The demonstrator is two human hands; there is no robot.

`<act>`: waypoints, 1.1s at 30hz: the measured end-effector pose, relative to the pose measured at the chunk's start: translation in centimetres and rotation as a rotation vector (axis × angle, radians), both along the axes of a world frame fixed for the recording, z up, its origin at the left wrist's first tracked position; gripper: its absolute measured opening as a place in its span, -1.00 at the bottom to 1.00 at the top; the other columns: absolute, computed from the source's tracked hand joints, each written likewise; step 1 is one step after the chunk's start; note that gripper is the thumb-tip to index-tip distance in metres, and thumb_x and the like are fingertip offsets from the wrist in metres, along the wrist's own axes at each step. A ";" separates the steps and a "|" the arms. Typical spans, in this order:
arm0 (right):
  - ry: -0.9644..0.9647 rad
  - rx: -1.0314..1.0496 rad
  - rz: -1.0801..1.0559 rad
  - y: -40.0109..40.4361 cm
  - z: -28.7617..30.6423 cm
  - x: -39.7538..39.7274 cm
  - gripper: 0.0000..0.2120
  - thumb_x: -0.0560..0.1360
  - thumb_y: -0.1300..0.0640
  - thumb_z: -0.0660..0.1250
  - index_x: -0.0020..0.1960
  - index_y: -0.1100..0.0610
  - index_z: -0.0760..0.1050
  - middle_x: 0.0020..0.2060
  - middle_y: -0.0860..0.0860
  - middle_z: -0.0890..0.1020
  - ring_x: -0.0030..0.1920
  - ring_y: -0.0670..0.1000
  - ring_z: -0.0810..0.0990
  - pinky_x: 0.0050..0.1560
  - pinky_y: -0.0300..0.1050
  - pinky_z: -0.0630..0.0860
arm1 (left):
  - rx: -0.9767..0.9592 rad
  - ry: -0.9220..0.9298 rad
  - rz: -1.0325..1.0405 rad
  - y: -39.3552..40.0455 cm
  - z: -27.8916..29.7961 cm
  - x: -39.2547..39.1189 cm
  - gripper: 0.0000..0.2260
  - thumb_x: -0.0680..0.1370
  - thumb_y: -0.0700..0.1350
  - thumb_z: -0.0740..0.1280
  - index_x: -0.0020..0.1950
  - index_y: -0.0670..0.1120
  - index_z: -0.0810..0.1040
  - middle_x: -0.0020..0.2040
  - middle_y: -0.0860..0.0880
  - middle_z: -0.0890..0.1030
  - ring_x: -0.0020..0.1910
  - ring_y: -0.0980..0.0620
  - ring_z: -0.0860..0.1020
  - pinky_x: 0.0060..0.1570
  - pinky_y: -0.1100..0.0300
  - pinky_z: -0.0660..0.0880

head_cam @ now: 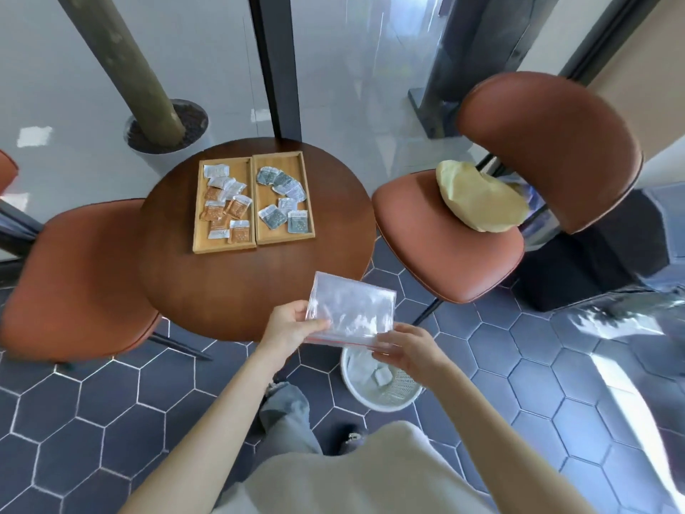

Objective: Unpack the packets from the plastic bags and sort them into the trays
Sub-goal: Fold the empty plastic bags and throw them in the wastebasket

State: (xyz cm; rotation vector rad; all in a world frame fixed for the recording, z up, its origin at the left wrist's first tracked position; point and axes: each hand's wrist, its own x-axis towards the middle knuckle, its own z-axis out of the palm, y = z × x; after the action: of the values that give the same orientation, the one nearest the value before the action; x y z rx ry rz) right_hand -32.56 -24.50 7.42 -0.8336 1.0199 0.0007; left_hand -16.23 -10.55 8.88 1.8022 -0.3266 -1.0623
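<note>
I hold a clear zip plastic bag (351, 309) with a red seal strip above the near edge of the round wooden table (237, 291); it looks empty. My left hand (294, 322) grips its left side and my right hand (406, 348) pinches its lower right corner at the seal. Two wooden trays sit side by side at the table's far part. The left tray (200, 231) holds several orange-brown and white packets (226, 205). The right tray (265, 202) holds several grey-blue packets (283, 202).
A white mesh basket (385, 398) with clear bags in it stands on the hexagon-tiled floor below my right hand. Brown chairs flank the table: one on the left (74, 276), one on the right (463, 246) with a pale yellow cushion (482, 198). A planter (166, 131) stands behind.
</note>
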 end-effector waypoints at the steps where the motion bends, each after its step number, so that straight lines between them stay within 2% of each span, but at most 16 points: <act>1: 0.036 -0.027 -0.053 0.0 -0.2 -1.2 -0.91 0.44 0.43 0.28 -0.13 0.29 0.52 -0.24 0.16 0.64 -0.32 0.03 0.67 -0.26 -0.17 0.65 | 0.008 -0.019 -0.005 -0.3 -0.4 -1.2 -0.82 0.36 -0.33 0.46 -0.18 -0.07 0.59 -0.26 0.07 0.66 -0.29 0.17 0.62 -0.24 0.34 0.51; 3: 0.089 -0.059 -0.152 0.0 -0.8 -3.3 -0.88 0.41 0.45 0.32 -0.19 0.26 0.53 -0.27 0.16 0.62 -0.39 -0.02 0.65 -0.35 -0.23 0.63 | 0.033 -0.041 0.000 -1.0 -1.1 -3.5 -0.82 0.37 -0.34 0.45 -0.13 -0.11 0.57 -0.25 0.05 0.63 -0.36 0.24 0.60 -0.34 0.45 0.49; 5: 0.099 -0.078 -0.227 -0.1 -1.6 -5.1 -0.87 0.39 0.45 0.35 -0.22 0.25 0.53 -0.29 0.16 0.62 -0.42 -0.04 0.65 -0.34 -0.25 0.63 | 0.055 -0.060 0.009 -1.7 -1.6 -5.3 -0.79 0.38 -0.35 0.43 -0.05 -0.14 0.56 -0.27 0.04 0.62 -0.42 0.29 0.59 -0.37 0.48 0.48; 8: 0.101 -0.043 -0.349 -0.3 -2.6 -7.0 -0.90 0.38 0.44 0.37 -0.12 0.33 0.53 -0.29 0.18 0.62 -0.40 -0.03 0.65 -0.30 -0.25 0.64 | 0.063 -0.106 0.024 -3.1 -2.1 -7.0 -0.74 0.38 -0.33 0.44 0.01 -0.11 0.53 -0.29 0.05 0.61 -0.45 0.34 0.57 -0.35 0.45 0.47; 11: 0.136 -0.011 -0.451 -0.8 -4.0 -8.1 -0.84 0.38 0.44 0.38 -0.04 0.36 0.51 -0.29 0.19 0.61 -0.41 -0.02 0.64 -0.36 -0.28 0.61 | 0.093 -0.170 -0.007 -4.6 -2.8 -7.5 -0.72 0.41 -0.24 0.44 0.07 -0.06 0.50 -0.26 0.03 0.61 -0.39 0.31 0.58 -0.37 0.54 0.42; 13: 0.165 -0.014 -0.486 -1.1 -5.5 -8.6 -0.84 0.38 0.45 0.38 -0.06 0.34 0.50 -0.28 0.18 0.59 -0.45 -0.05 0.63 -0.40 -0.30 0.60 | 0.154 -0.258 -0.040 -5.4 -4.0 -7.5 -0.75 0.46 -0.18 0.39 0.13 -0.11 0.52 -0.15 -0.06 0.65 -0.23 0.16 0.60 -0.22 0.46 0.44; 16: 0.251 -0.028 -0.510 -1.5 -8.4 -9.2 -0.85 0.37 0.44 0.38 -0.11 0.28 0.50 -0.33 0.14 0.58 -0.52 -0.11 0.60 -0.43 -0.31 0.58 | 0.265 -0.430 -0.137 -6.4 -6.8 -7.1 -0.76 0.52 -0.19 0.28 0.17 -0.20 0.53 0.08 -0.18 0.64 0.08 -0.09 0.58 0.09 0.20 0.40; 19: 0.356 -0.009 -0.568 -2.0 -12.9 -9.7 -0.85 0.39 0.43 0.38 -0.16 0.23 0.48 -0.50 0.04 0.59 -0.60 -0.15 0.55 -0.54 -0.33 0.52 | 0.373 -0.635 -0.323 -7.2 -9.8 -6.7 -0.67 0.51 -0.23 0.26 0.27 -0.21 0.45 0.29 -0.18 0.50 0.27 -0.13 0.44 0.27 0.04 0.34; 22: 0.464 -0.003 -0.597 -2.2 -18.1 -10.0 -0.85 0.39 0.41 0.37 -0.09 0.24 0.50 -0.44 0.07 0.55 -0.61 -0.14 0.49 -0.57 -0.33 0.48 | 0.490 -0.865 -0.447 -7.6 -12.8 -6.3 -0.49 0.48 -0.19 0.30 0.40 -0.21 0.28 0.47 -0.18 0.25 0.45 -0.14 0.21 0.41 -0.03 0.16; 24: 0.518 0.007 -0.637 -2.2 -21.8 -10.3 -0.88 0.41 0.37 0.37 -0.10 0.22 0.50 -0.40 0.09 0.53 -0.59 -0.13 0.48 -0.55 -0.33 0.49 | 0.569 -0.944 -0.470 -7.6 -14.9 -6.3 -0.36 0.47 -0.14 0.32 0.47 -0.20 0.12 0.53 -0.17 0.09 0.50 -0.13 0.06 0.45 -0.06 0.04; 26: 0.535 0.041 -0.688 -2.3 -25.1 -10.3 -0.89 0.43 0.37 0.37 -0.12 0.22 0.49 -0.39 0.10 0.53 -0.61 -0.16 0.51 -0.54 -0.34 0.50 | 0.607 -0.983 -0.461 -7.5 -17.1 -6.3 -0.28 0.44 -0.14 0.34 0.48 -0.21 0.04 0.54 -0.19 0.02 0.51 -0.13 0.00 0.45 -0.11 -0.01; 30: 0.544 0.069 -0.706 -2.7 -31.7 -9.7 -0.82 0.44 0.38 0.36 -0.25 0.17 0.44 -0.35 0.12 0.52 -0.62 -0.19 0.54 -0.56 -0.35 0.51 | 0.566 -1.139 -0.385 -6.9 -21.1 -6.5 -0.31 0.40 -0.16 0.34 0.46 -0.22 0.12 0.52 -0.26 0.05 0.49 -0.17 -0.01 0.42 -0.17 -0.04; 33: 0.555 0.096 -0.705 -3.3 -36.7 -8.8 -0.79 0.43 0.40 0.37 -0.27 0.16 0.44 -0.29 0.15 0.53 -0.51 -0.05 0.60 -0.57 -0.33 0.52 | 0.488 -1.242 -0.297 -7.0 -23.8 -6.5 -0.43 0.38 -0.15 0.28 0.39 -0.15 0.29 0.48 -0.32 0.11 0.46 -0.19 -0.05 0.40 -0.17 -0.15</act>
State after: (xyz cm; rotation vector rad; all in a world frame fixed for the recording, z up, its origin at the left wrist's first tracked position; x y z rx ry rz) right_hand -41.36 -27.80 -29.32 -0.3486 1.7842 -0.3314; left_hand -22.68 -17.50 -14.89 2.7535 -1.1660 -0.0324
